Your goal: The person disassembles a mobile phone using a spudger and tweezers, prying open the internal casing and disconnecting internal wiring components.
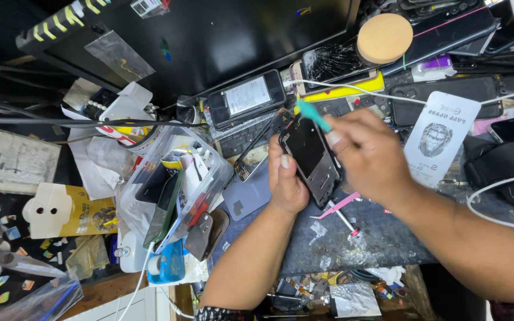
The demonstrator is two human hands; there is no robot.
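Note:
My left hand (285, 181) grips a dark phone frame (309, 156) by its lower left edge and holds it tilted above the grey work mat (382, 235). The fingers of my right hand (369, 156) are closed on a teal plastic pry tool (312, 113), whose tip sticks up and to the left over the top of the frame. My right hand covers the frame's right side. A pink tool (341, 204) and a thin metal tool (343, 220) lie on the mat just below the frame.
A clear plastic box (176, 181) of parts and tools stands to the left. Several phones (246, 98), a cracked screen (331, 60), a round tan pad (384, 37), a white screen-protector packet (441, 135) and white cables (501, 190) crowd the back and right.

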